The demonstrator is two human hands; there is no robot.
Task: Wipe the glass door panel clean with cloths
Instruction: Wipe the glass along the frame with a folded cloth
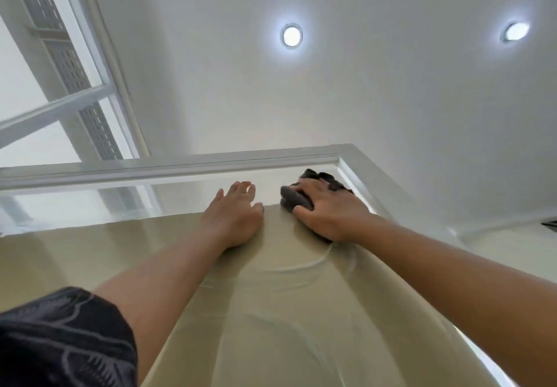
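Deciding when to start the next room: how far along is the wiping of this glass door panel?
Looks done: curved streaks across the glass panel below the hands suggest a first pass there. In hand: the right hand holds a dark cloth against the top right corner; the left hand rests flat on the glass. Left: probably buffing out those streaks; the rest is out of view.
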